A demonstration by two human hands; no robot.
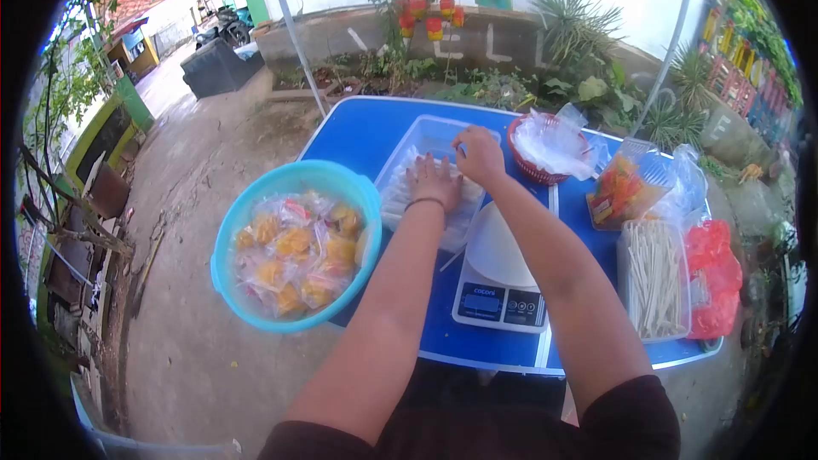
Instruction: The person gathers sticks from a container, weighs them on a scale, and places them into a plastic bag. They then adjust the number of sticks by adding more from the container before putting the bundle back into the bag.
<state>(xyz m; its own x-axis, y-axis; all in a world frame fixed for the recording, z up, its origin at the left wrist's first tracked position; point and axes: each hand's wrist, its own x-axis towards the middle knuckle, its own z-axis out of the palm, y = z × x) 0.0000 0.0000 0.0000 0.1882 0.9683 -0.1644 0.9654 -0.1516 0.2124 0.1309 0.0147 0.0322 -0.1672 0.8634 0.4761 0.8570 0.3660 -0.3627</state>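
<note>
My left hand (434, 184) lies flat with fingers spread on whitish, plastic-wrapped pieces (396, 192) inside a clear rectangular plastic tub (417, 129). Just right of it, at the tub's far right side, my right hand (480, 156) is closed, its fingertips pinched together. Whatever they hold, if anything, is too small to make out. Beneath my right forearm sits a white digital kitchen scale (498, 307), partly covered by the arm. Left of the tub, a turquoise basin (223, 268) contains several clear bags with yellow-orange contents (294, 243).
On the blue table (434, 345), a red basket (521, 158) holds plastic bags (550, 143). A clear container of orange packets (626, 187), a box of thin white sticks (654, 281) and a red plastic bag (714, 268) stand at the right. Metal poles (294, 30) rise behind.
</note>
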